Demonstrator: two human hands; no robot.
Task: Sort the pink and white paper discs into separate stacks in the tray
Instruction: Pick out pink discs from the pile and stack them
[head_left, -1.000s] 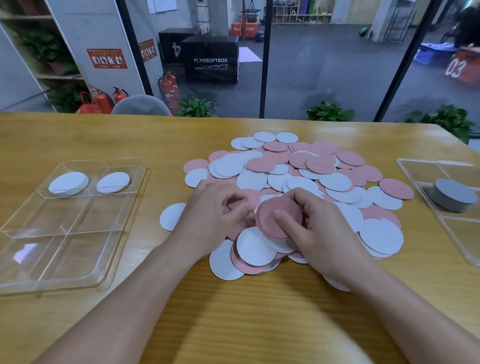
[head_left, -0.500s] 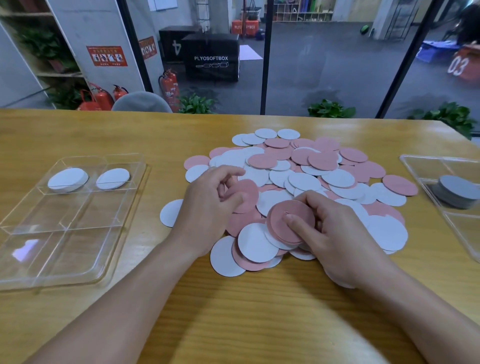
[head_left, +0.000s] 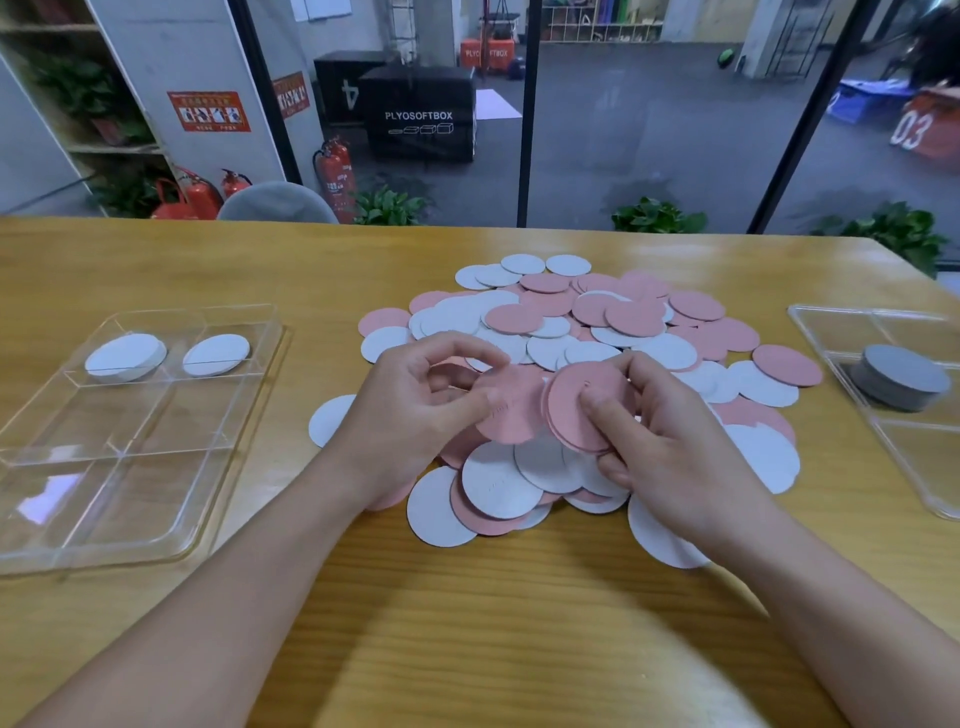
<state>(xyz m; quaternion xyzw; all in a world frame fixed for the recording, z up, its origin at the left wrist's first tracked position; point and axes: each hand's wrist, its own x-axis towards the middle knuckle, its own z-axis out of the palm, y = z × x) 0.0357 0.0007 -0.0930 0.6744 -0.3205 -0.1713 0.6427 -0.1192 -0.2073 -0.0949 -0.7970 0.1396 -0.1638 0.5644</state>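
Moved since earlier frame: left hand (head_left: 415, 410) has lifted one pink disc (head_left: 511, 410) off the pile (head_left: 597, 332) and brought it against the small pink stack (head_left: 584, 405). Right hand (head_left: 670, 447): grasping that stack, thumb on its face, above the pile on the worktop (head_left: 467, 623). Left hand: pinching the single disc, its edge touching the stack's left side. Tray (head_left: 62, 551): well left, nearer the left hand; two white stacks (head_left: 124, 357) in its far compartments.

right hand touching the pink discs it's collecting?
Touching. Head view: right hand pinches the pink disc stack, thumb pressed on its top face.
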